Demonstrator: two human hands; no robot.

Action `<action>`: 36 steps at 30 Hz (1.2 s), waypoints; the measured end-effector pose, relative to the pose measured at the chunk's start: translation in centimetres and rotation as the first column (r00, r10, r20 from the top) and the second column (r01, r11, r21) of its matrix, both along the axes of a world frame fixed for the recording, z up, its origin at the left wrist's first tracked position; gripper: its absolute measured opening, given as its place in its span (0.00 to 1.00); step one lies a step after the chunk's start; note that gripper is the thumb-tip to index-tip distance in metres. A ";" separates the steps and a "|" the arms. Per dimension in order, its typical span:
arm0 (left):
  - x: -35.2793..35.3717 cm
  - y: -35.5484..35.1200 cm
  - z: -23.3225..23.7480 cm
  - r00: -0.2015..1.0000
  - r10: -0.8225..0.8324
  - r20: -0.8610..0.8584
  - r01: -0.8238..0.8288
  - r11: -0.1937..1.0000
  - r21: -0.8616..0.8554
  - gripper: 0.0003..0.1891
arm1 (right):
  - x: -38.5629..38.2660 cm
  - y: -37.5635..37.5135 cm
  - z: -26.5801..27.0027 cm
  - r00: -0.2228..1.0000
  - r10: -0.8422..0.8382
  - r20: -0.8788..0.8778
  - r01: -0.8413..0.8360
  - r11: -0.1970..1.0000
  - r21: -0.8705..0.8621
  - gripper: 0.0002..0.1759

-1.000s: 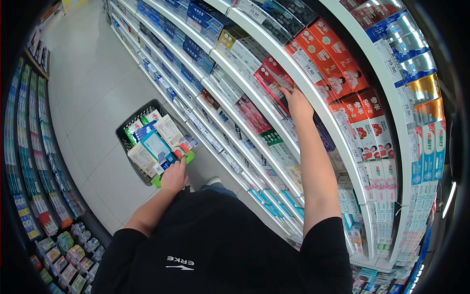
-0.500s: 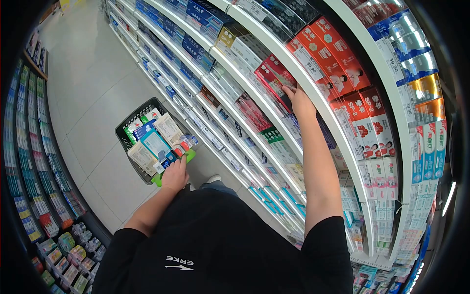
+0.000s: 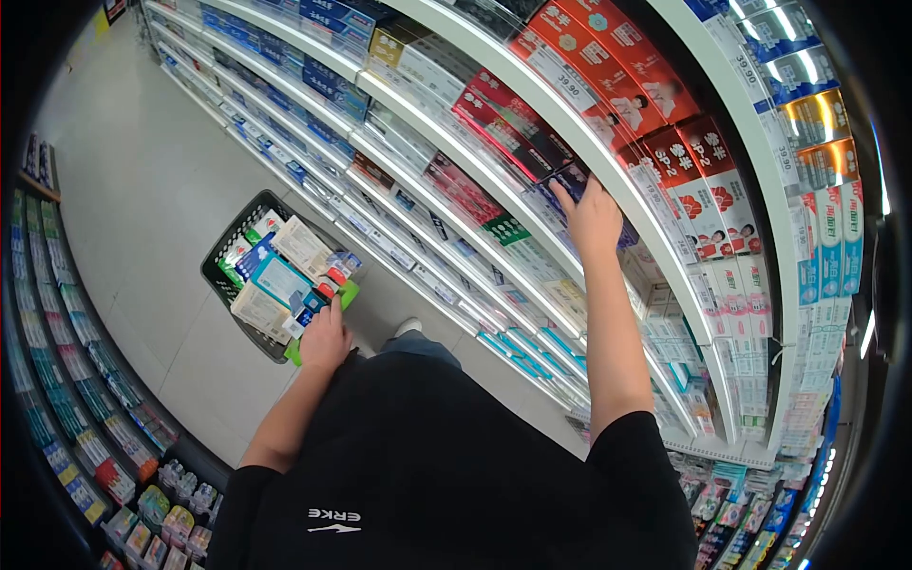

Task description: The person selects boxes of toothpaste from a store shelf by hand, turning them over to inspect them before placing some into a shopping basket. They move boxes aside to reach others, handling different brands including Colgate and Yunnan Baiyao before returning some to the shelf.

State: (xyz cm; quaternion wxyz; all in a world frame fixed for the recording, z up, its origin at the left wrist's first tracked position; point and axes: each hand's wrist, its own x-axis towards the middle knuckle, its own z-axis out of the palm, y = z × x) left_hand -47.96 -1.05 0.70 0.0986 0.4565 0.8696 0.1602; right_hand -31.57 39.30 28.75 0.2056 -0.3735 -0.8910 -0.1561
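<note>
Green handle point(image 3: 350, 294) of black basket point(image 3: 226, 249) I hold in curled left hand point(image 3: 326, 335). Right hand point(image 3: 595, 220) half open at purple boxes point(image 3: 570, 179) on shelf point(image 3: 418, 112); if it grips, I cannot tell.

Shop, toothpaste/oral-care aisle by the look of it. Evidence: long multi-tier white shelves point(image 3: 622, 176) with lit edges, packed with rows of same-design boxes, e.g. red cartons point(image 3: 608, 62) and blue cartons point(image 3: 337, 21). Price tags point(image 3: 568, 84) on the shelf fronts, several reading 39.90. Second run of stocked racks point(image 3: 71, 351) across the aisle, small blister-type packs at its near end. Black shopping basket point(image 3: 249, 318) with green handle, loaded with boxed goods. Pale tiled floor point(image 3: 152, 218) between the two sides.
</note>
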 end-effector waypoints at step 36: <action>-8.2 -7.8 -17.1 0.356 0.406 0.842 -0.638 0.763 -0.099 0.48 | 22.4 -17.2 -18.0 0.954 0.127 0.273 0.066 0.797 -0.600 0.27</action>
